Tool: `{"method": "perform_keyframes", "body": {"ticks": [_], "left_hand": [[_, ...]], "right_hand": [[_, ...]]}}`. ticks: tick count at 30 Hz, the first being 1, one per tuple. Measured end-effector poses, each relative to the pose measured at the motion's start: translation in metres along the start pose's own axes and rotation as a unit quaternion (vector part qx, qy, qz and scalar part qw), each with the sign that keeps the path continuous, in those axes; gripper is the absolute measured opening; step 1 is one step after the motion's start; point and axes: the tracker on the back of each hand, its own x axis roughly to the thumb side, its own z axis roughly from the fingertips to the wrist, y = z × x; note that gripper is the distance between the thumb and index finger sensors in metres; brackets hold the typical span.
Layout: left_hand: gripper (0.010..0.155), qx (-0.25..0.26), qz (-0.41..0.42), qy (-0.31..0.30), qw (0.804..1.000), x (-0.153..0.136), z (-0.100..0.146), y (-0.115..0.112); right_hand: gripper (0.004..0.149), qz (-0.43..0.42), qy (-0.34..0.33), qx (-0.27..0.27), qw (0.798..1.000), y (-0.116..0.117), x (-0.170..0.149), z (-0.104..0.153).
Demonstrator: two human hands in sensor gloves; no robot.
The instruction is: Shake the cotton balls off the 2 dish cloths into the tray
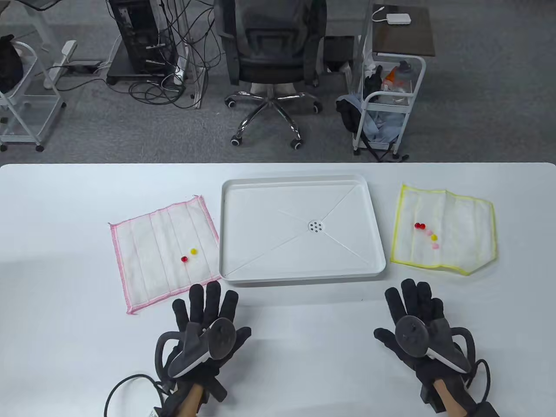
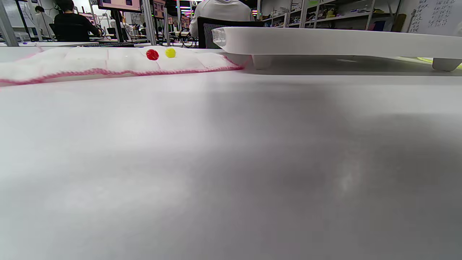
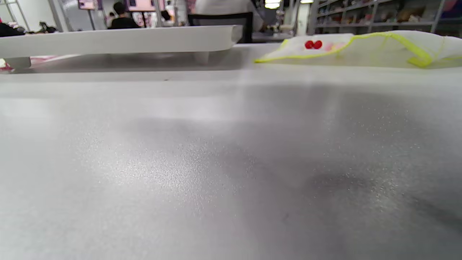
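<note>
Two cloths, one tray, white counter point(image 1: 65, 217).
White rectangular plastic tray point(image 1: 230, 226) centre; pink-edged dish cloth point(image 1: 147, 243) beyond left hand point(image 1: 204, 330), yellow-edged dish cloth point(image 1: 460, 226) beyond right hand point(image 1: 417, 321); fingers spread flat, holding nothing.

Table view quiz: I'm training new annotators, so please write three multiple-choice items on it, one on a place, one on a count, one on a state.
1. Where is the tray?
A. Between the two cloths
B. Left of both cloths
C. On the chair

2. How many balls lie on the pink-edged cloth?
A. Five
B. Two
C. None

3. How are the hands?
A. Gripping a cloth
B. Holding the tray
C. Flat and open on the table

Answers:
1 A: the yellow-edged cloth lies on its other side.
2 B: a red ball and a yellow ball.
3 C: the left hand and right hand show straight fingers holding nothing.
</note>
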Motion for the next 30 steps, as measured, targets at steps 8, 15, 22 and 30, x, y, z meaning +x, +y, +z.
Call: {"method": "perform_keyframes", "body": {"ticks": [8, 15, 22, 30], "left_hand": [[0.079, 0.0, -0.006, 0.0, 1.0, -0.0005, 0.0003, -0.0012], [0.079, -0.012, -0.012, -0.004, 1.0, 0.0002, -0.0014, -0.0037], [0.079, -0.02, -0.021, -0.011, 1.0, 0.0031, -0.002, -0.0056], [0.079, -0.029, -0.025, -0.015, 0.999, 0.0049, -0.0027, -0.0063]], "right_hand": [[0.082, 0.015, -0.005, -0.016, 1.0, 0.0015, 0.0044, 0.0008], [0.082, 0.02, -0.004, -0.015, 1.0, 0.0042, 0.0031, -0.001], [0.082, 0.026, -0.007, -0.007, 1.0, 0.0066, 0.003, -0.0025], [0.082, 0.03, -0.007, 0.001, 1.0, 0.0103, 0.0037, -0.0045]]}}
